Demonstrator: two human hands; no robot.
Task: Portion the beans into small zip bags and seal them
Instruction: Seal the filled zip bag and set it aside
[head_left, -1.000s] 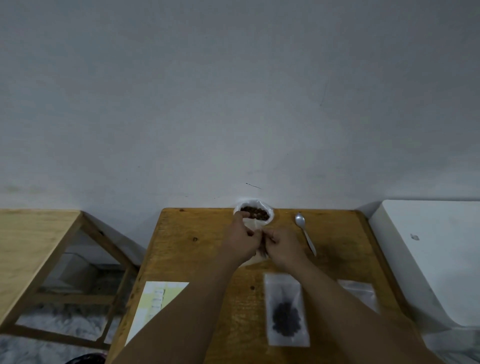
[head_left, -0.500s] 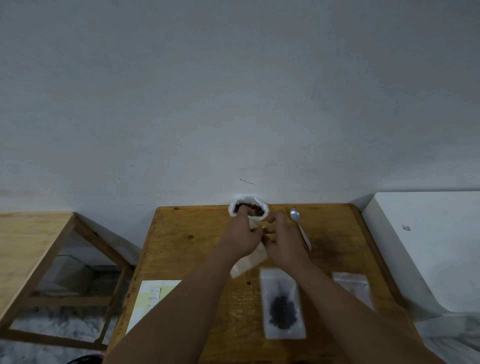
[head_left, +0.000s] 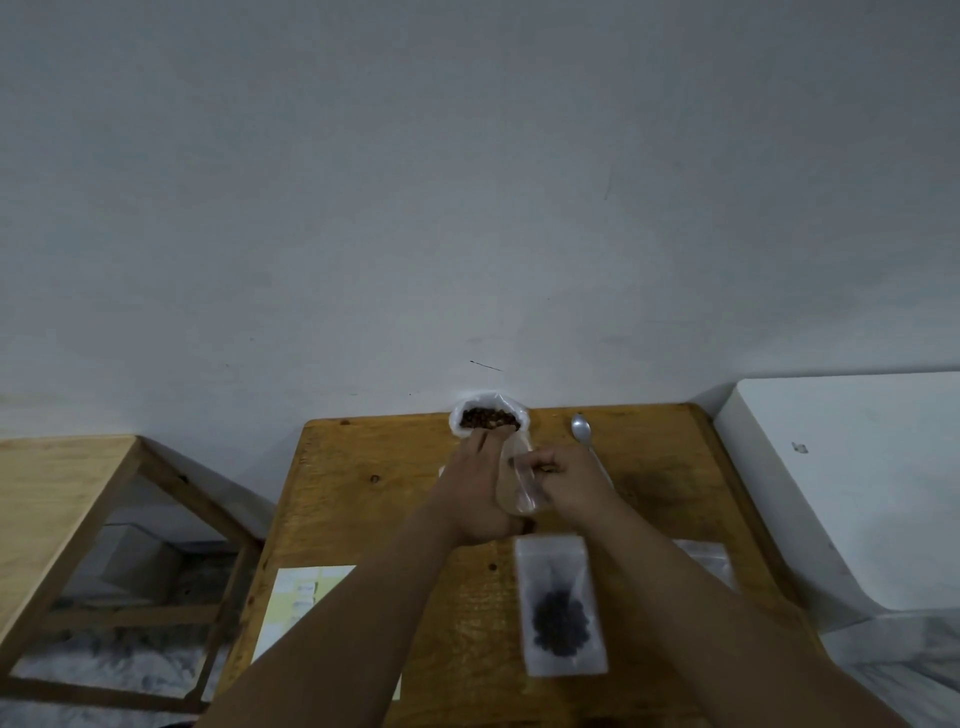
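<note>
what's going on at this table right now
A person is bagging beans. The right hand pinches a small zip bag that looks empty. The left hand is right beside it, fingertips at the open bag of beans by the wall; its grip is unclear. One filled zip bag lies flat nearer the person. The spoon lies on the table, untouched, with spare bags on the right.
</note>
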